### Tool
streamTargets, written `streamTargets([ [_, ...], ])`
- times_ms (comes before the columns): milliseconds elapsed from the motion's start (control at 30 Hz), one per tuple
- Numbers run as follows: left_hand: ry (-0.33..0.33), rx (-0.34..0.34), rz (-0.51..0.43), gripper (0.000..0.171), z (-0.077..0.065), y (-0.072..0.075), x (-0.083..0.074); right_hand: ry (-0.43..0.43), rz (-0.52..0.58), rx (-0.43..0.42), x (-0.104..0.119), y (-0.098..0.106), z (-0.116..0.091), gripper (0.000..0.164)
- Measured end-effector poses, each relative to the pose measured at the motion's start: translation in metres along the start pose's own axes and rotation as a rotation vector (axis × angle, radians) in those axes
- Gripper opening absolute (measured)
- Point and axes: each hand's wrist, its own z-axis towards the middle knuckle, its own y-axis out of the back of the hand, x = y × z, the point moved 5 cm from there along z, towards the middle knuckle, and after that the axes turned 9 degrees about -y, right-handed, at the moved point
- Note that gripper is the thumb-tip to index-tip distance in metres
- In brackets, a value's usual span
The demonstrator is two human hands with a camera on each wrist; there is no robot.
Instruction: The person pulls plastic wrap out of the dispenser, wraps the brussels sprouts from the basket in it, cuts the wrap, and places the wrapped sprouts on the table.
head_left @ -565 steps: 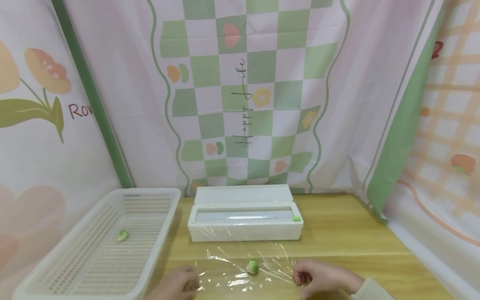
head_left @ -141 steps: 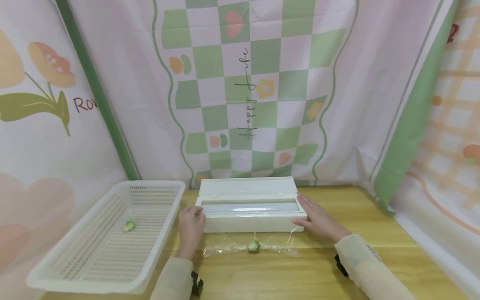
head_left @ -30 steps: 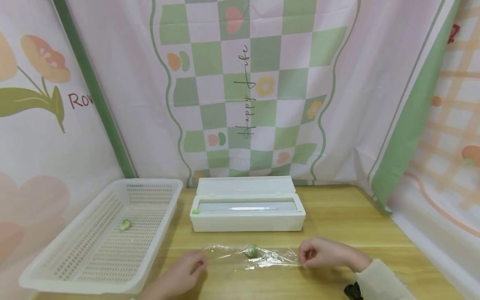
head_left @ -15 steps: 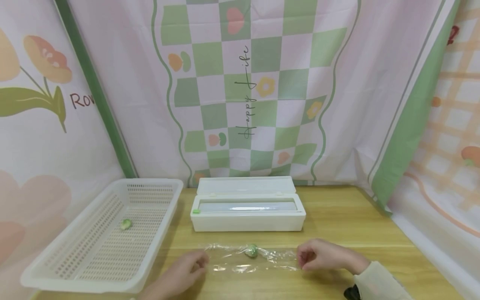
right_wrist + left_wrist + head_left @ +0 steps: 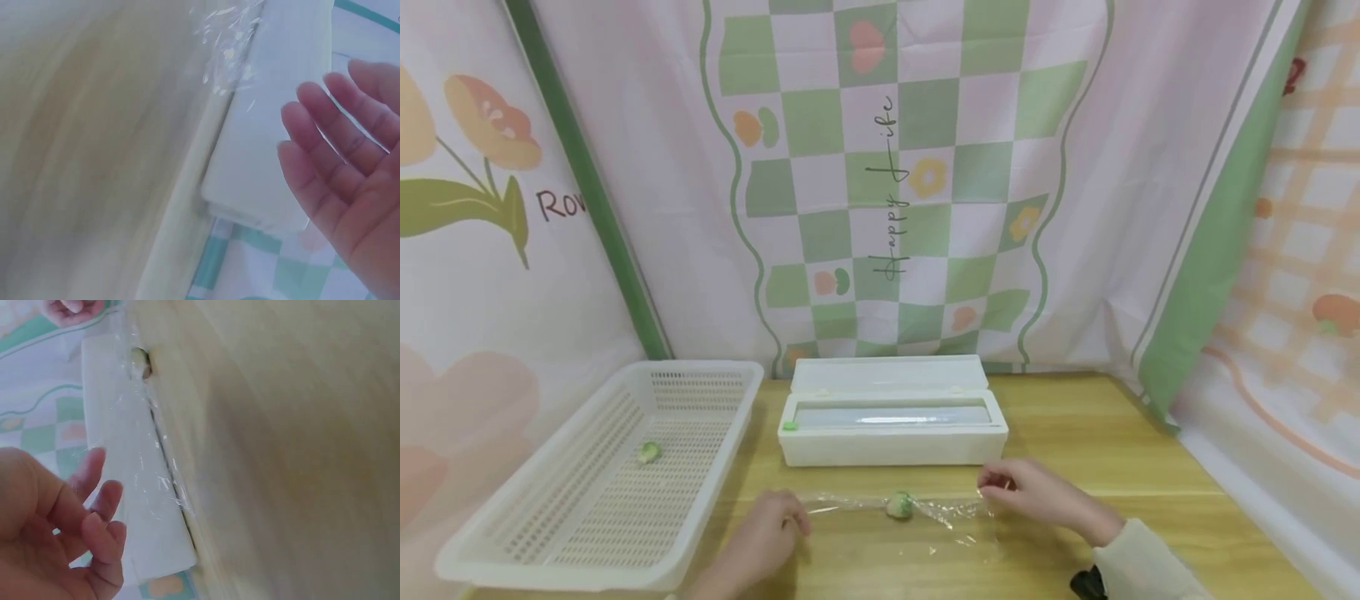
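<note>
A sheet of cling film (image 5: pixel 951 515) lies wrinkled over the table, gathered around a small Brussels sprout (image 5: pixel 899 505) near its middle. My left hand (image 5: pixel 762 533) is by the film's left end, its fingers loosely bent; in the left wrist view nothing shows between the fingers (image 5: pixel 107 497). My right hand (image 5: pixel 1037 496) hovers near the film's right end, fingertips right at its corner. Its fingers (image 5: pixel 312 109) look spread and relaxed in the right wrist view. Behind the film stands a white cling film dispenser (image 5: pixel 891 446) with its lid up and a green slider (image 5: pixel 789 426) at its left.
A white perforated basket (image 5: pixel 711 508) stands at the left, with another Brussels sprout (image 5: pixel 649 452) inside. Patterned curtains (image 5: pixel 898 217) hang behind and along both sides of the wooden table (image 5: pixel 1075 433).
Earlier a flat sheet joined to the dispenser, the film now lies separate and bunched around the sprout. The slider moved from right to left. Lately my right hand has shifted back and slightly left.
</note>
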Motion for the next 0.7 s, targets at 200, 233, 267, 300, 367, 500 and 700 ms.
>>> streamTargets([
  [200, 0.097, -0.111, -0.038, 0.039, 0.001, 0.011, -0.005, 0.011, -0.033, -0.055, 0.01, -0.003, 0.008, 0.008],
  [233, 0.099, -0.133, -0.04, 0.04, 0.001, 0.013, -0.006, 0.015, -0.035, -0.059, 0.011, -0.003, 0.009, 0.008],
  [267, 0.113, -0.151, -0.047, 0.041, 0.001, 0.014, -0.006, 0.02, -0.037, -0.059, 0.013, -0.004, 0.01, 0.008],
  [300, 0.121, -0.168, -0.054, 0.041, 0.002, 0.014, -0.006, 0.027, -0.037, -0.058, 0.014, -0.005, 0.012, 0.008],
  [367, 0.135, -0.191, -0.058, 0.041, 0.002, 0.016, -0.006, 0.028, -0.032, -0.054, 0.016, -0.007, 0.014, 0.009],
  [500, 0.152, -0.218, -0.03, 0.041, 0.004, 0.017, -0.007, 0.017, -0.011, -0.042, 0.02, -0.011, 0.017, 0.009],
  [700, 0.172, -0.202, -0.027, 0.035, 0.006, 0.017, -0.008, 0.019, 0.015, -0.026, 0.026, -0.016, 0.023, 0.008],
])
